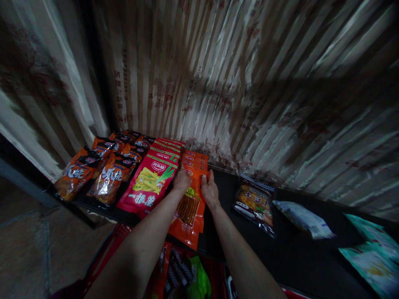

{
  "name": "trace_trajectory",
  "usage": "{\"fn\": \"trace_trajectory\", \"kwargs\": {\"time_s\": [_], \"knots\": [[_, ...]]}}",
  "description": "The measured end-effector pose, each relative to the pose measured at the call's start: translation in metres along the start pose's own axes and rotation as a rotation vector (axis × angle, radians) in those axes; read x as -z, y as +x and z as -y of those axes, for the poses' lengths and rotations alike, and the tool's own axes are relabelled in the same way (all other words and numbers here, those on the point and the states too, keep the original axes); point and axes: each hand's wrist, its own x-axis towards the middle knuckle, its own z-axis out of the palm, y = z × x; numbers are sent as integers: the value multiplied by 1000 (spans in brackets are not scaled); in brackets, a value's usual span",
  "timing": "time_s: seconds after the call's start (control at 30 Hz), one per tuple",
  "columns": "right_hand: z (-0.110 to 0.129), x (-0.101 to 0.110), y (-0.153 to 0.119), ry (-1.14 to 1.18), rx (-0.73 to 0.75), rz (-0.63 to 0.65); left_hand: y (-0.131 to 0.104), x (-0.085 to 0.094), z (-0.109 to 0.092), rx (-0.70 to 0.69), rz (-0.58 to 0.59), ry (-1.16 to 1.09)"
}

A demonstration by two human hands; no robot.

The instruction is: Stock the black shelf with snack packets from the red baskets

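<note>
Orange snack packets (188,207) lie face up on the black table (299,253), arranged in an overlapping row that runs from the rear curtain (218,83) toward the front edge. The front packet shows a picture of brown sticks. The left hand (181,179) is positioned at the left side of the row, touching the upper part of the front packet; its fingers are partly hidden, and whether they grip cannot be told. The right hand (210,189) is positioned at the opposite side, thumb against the right edge and index finger extended toward the curtain; whether these fingers hold or only press cannot be told. The row is located between the two hands.

Adjacent on the left is an overlapping row of red packets (152,178), followed by black-and-orange packets (109,174). To the right, apart from the row, lie a dark packet (255,203), a pale packet (304,218) and teal packets (370,253). Below the front edge, a red basket (106,253) contains further packets, including a green packet (198,278).
</note>
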Motion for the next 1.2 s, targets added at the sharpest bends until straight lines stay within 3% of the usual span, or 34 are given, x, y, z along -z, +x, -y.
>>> {"fn": "trace_trajectory", "kwargs": {"time_s": [0.13,0.3,0.4,0.57,0.67,0.77,0.97,1.2], "knots": [[-5,-1,1,102,10,-23,-2,2,-2,-44,-33,52],[-11,4,-14,200,17,-117,-15,5,-7,-200,-96,262],[-11,11,-35,196,51,-171,-41,10,-7,-294,-53,374],[-16,15,-74,195,81,-171,-105,24,10,-433,-12,483],[-21,12,-87,207,76,-135,-135,29,25,-413,-2,525],[-21,11,-91,214,60,-103,-149,30,34,-360,-4,541],[-15,11,-88,210,87,-48,-152,25,38,-254,-20,548],[-9,3,-87,173,83,-34,-152,15,41,-247,-108,546]]}}
